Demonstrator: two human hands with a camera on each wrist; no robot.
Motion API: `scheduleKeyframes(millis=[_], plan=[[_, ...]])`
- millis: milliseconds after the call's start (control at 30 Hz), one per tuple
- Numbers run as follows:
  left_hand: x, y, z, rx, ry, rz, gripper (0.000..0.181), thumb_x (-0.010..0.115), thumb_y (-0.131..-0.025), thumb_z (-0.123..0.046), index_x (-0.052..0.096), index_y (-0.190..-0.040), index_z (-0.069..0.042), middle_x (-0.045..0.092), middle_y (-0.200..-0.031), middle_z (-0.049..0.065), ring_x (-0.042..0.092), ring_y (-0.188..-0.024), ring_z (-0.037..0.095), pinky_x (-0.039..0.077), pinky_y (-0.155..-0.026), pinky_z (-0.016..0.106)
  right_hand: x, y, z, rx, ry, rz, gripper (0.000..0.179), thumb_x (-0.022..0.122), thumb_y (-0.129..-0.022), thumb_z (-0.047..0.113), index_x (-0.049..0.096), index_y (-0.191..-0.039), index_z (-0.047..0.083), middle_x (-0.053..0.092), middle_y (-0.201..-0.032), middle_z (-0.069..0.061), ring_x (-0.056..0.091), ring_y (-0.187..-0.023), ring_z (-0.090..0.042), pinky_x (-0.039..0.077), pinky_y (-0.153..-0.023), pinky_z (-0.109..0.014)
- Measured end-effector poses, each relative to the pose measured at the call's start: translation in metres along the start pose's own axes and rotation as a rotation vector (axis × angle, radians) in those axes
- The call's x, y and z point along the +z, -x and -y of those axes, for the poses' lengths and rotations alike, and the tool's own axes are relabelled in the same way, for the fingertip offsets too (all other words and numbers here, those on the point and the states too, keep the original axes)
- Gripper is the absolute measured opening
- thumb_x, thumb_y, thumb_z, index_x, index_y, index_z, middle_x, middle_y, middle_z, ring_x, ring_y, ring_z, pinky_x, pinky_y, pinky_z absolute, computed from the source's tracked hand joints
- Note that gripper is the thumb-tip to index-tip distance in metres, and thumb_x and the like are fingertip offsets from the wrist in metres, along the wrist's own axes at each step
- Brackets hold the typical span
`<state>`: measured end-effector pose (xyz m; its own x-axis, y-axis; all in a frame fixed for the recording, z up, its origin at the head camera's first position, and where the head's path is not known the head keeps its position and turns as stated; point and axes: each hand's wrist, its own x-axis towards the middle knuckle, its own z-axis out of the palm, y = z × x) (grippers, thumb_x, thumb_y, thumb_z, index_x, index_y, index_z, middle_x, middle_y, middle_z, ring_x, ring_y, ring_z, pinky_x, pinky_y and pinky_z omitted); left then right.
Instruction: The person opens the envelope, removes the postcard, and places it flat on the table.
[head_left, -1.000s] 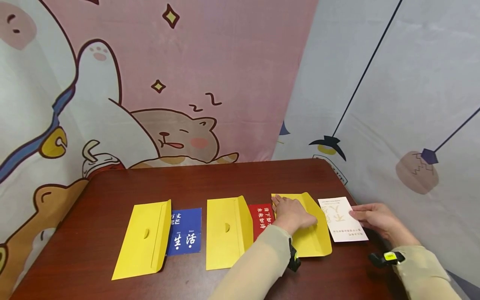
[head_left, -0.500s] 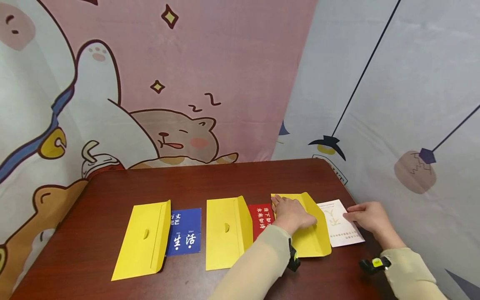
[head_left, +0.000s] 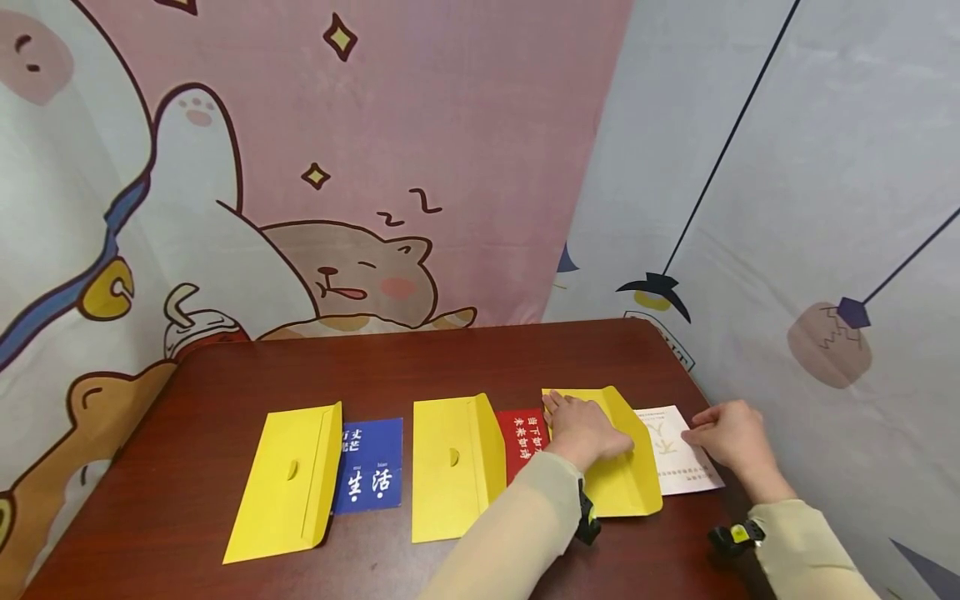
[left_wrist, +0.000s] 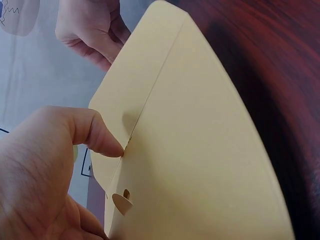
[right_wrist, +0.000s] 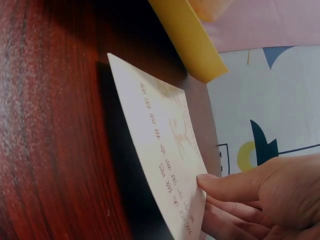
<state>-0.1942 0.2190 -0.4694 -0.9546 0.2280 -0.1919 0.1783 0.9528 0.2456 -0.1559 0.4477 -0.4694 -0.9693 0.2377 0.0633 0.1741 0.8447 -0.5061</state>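
My left hand lies over the rightmost yellow envelope. In the left wrist view its bent thumb touches the edge of the envelope's mouth, beside a small half-round tab. The flap is spread out to the right. My right hand pinches a white card with printed writing at its right edge, thumb on top. That card's left end is out of sight behind the flap in the head view. In the right wrist view the white card slants above the table, near the yellow flap.
Left of my hands lie a yellow envelope with a red card at its right, and another yellow envelope beside a blue card. The brown table meets a cartoon-print cloth behind.
My right hand has moved left with the white card, from beside the rightmost envelope to where the card's left end is behind the flap. The left hand has stayed in place.
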Motion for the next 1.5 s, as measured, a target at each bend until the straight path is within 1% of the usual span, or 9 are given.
scheduleKeyframes(millis=[367, 667, 733, 933, 1033, 1100, 1200, 1300, 1500], plan=[[-0.001, 0.002, -0.001, -0.005, -0.022, 0.004, 0.072, 0.064, -0.080, -0.071, 0.074, -0.126, -0.016, 0.058, -0.149, 0.009, 0.038, -0.149, 0.041, 0.025, -0.124, 0.056, 0.005, 0.003, 0.004, 0.049, 0.000, -0.003, 0.031, 0.090, -0.079, 0.004, 0.072, -0.096, -0.015, 0.073, -0.076, -0.017, 0.069, -0.069, -0.030, 0.061, -0.065, -0.048], [-0.003, -0.001, 0.007, -0.012, -0.002, 0.017, 0.085, 0.061, -0.081, -0.080, 0.069, -0.139, -0.019, 0.056, -0.153, 0.008, 0.037, -0.150, 0.041, 0.023, -0.124, 0.056, 0.012, 0.000, 0.008, 0.023, -0.004, -0.034, 0.036, 0.092, -0.075, 0.003, 0.071, -0.097, -0.017, 0.072, -0.077, -0.020, 0.071, -0.067, -0.031, 0.061, -0.061, -0.047], [-0.004, -0.003, 0.010, -0.016, 0.020, 0.018, 0.082, 0.062, -0.081, -0.079, 0.071, -0.134, -0.017, 0.058, -0.149, 0.009, 0.039, -0.149, 0.041, 0.023, -0.124, 0.056, 0.013, -0.003, 0.010, 0.014, -0.006, -0.042, 0.037, 0.093, -0.075, 0.004, 0.071, -0.098, -0.017, 0.072, -0.078, -0.021, 0.070, -0.068, -0.032, 0.061, -0.061, -0.047], [-0.008, -0.013, 0.022, -0.017, 0.059, 0.035, 0.057, 0.062, -0.086, -0.072, 0.073, -0.080, -0.016, 0.069, -0.132, 0.007, 0.038, -0.150, 0.042, 0.022, -0.124, 0.056, 0.018, -0.009, 0.017, -0.045, 0.005, -0.079, 0.036, 0.089, -0.082, 0.010, 0.071, -0.100, -0.017, 0.073, -0.081, -0.022, 0.070, -0.071, -0.034, 0.061, -0.063, -0.049], [-0.013, -0.016, 0.029, -0.024, 0.070, 0.042, 0.056, 0.063, -0.087, -0.069, 0.071, -0.070, -0.017, 0.066, -0.140, 0.011, 0.036, -0.151, 0.045, 0.026, -0.123, 0.056, 0.021, -0.012, 0.023, -0.099, 0.013, -0.109, 0.040, 0.086, -0.086, 0.014, 0.071, -0.107, -0.017, 0.074, -0.090, -0.027, 0.071, -0.078, -0.039, 0.061, -0.069, -0.053], [-0.018, -0.018, 0.033, -0.039, 0.090, 0.039, 0.055, 0.065, -0.086, -0.069, 0.076, -0.079, -0.016, 0.059, -0.149, 0.014, 0.034, -0.152, 0.045, 0.029, -0.122, 0.055, 0.024, -0.016, 0.028, -0.130, 0.005, -0.129, 0.047, 0.084, -0.089, 0.017, 0.067, -0.117, -0.017, 0.072, -0.104, -0.032, 0.073, -0.085, -0.044, 0.061, -0.073, -0.057], [-0.029, -0.020, 0.040, -0.041, 0.101, 0.019, 0.061, 0.066, -0.086, -0.068, 0.081, -0.112, -0.015, 0.048, -0.160, 0.015, 0.032, -0.153, 0.044, 0.033, -0.121, 0.052, 0.027, -0.023, 0.038, -0.172, -0.035, -0.155, 0.060, 0.080, -0.095, 0.023, 0.057, -0.136, -0.015, 0.065, -0.126, -0.037, 0.073, -0.096, -0.047, 0.060, -0.079, -0.061], [-0.042, -0.020, 0.044, -0.007, 0.121, -0.010, 0.083, 0.068, -0.087, -0.068, 0.061, -0.149, -0.013, 0.040, -0.165, 0.015, 0.032, -0.154, 0.041, 0.036, -0.120, 0.048, 0.025, -0.028, 0.048, -0.194, -0.100, -0.159, 0.068, 0.073, -0.101, 0.031, 0.048, -0.147, -0.012, 0.057, -0.138, -0.039, 0.071, -0.104, -0.050, 0.058, -0.082, -0.064], [-0.075, -0.018, 0.059, 0.119, 0.171, -0.096, 0.097, 0.071, -0.090, -0.064, 0.039, -0.163, -0.008, 0.028, -0.172, 0.014, 0.030, -0.156, 0.034, 0.041, -0.116, 0.041, 0.018, -0.032, 0.066, -0.263, -0.178, -0.165, 0.073, 0.063, -0.106, 0.039, 0.038, -0.155, -0.010, 0.051, -0.144, -0.040, 0.062, -0.117, -0.055, 0.054, -0.088, -0.069]])
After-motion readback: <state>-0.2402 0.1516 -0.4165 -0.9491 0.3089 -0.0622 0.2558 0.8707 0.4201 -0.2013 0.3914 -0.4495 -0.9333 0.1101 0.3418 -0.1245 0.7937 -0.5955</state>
